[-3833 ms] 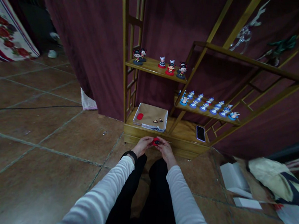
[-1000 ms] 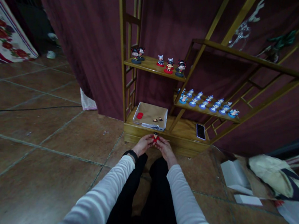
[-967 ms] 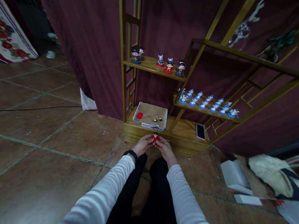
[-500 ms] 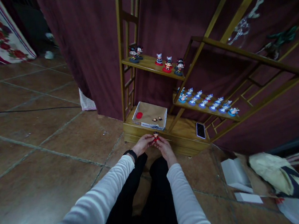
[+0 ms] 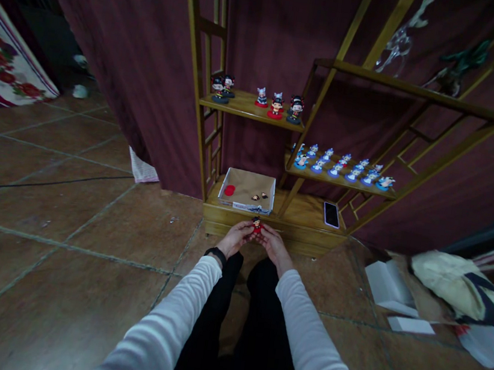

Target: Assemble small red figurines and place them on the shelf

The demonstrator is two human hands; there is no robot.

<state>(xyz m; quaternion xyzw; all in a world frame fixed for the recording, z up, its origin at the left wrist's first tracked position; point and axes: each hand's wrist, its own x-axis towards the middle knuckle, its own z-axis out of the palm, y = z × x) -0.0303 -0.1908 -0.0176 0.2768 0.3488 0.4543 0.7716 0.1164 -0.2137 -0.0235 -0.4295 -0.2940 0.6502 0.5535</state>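
Between my fingers is a small figurine (image 5: pixel 256 223) with dark hair and a red body, upright just in front of the cabinet. My left hand (image 5: pixel 236 236) is closed on its left side, and my right hand (image 5: pixel 274 242) grips it from the right. Behind the hands, a shallow cardboard box (image 5: pixel 248 179) rests on the lowest shelf. Inside it lie a red round disc (image 5: pixel 228 190) at the left and two small dark-and-skin-coloured pieces (image 5: pixel 255 197) at the right.
Several dark-haired and red figurines (image 5: pixel 276 107) stand on the upper left shelf. Rows of blue-white figurines (image 5: pixel 335 169) fill the right shelf. A phone (image 5: pixel 331 215) lies on the cabinet. White boxes (image 5: pixel 391 287) and a bag (image 5: pixel 454 285) sit on the floor at right.
The figurine has turned slightly and shifted a little to the left in my fingers. Both hands stay almost in place, and the view has moved only slightly.
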